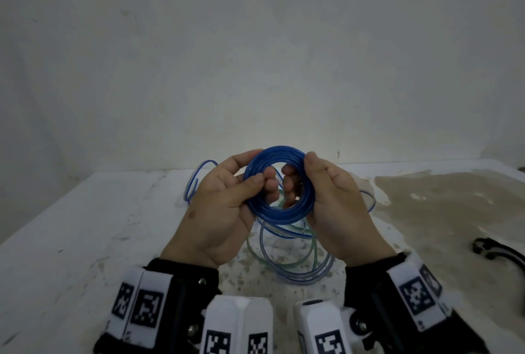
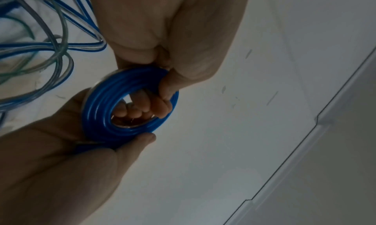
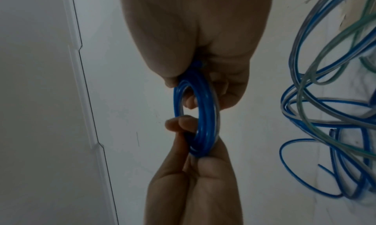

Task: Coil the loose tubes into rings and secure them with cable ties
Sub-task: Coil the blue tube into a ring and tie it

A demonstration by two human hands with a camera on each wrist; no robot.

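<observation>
A coil of blue tube (image 1: 281, 216), wound into a tight ring of several turns, is held upright above the table between both hands. My left hand (image 1: 250, 183) grips its left side, thumb in front and fingers through the hole. My right hand (image 1: 312, 166) grips the right side the same way. The left wrist view shows the coil (image 2: 97, 103) pinched by the left hand (image 2: 168, 83) and the right hand (image 2: 132, 145). In the right wrist view the coil (image 3: 205, 124) appears edge-on between the right hand (image 3: 223, 87) and the left hand (image 3: 183, 124). No cable tie shows on the coil.
Loose blue, clear and greenish tubes (image 1: 298, 265) lie tangled on the white table (image 1: 85, 226) below the hands, with a blue loop (image 1: 196, 180) behind the left hand. A black curved object (image 1: 488, 248) lies at the right edge. A wall stands behind the table.
</observation>
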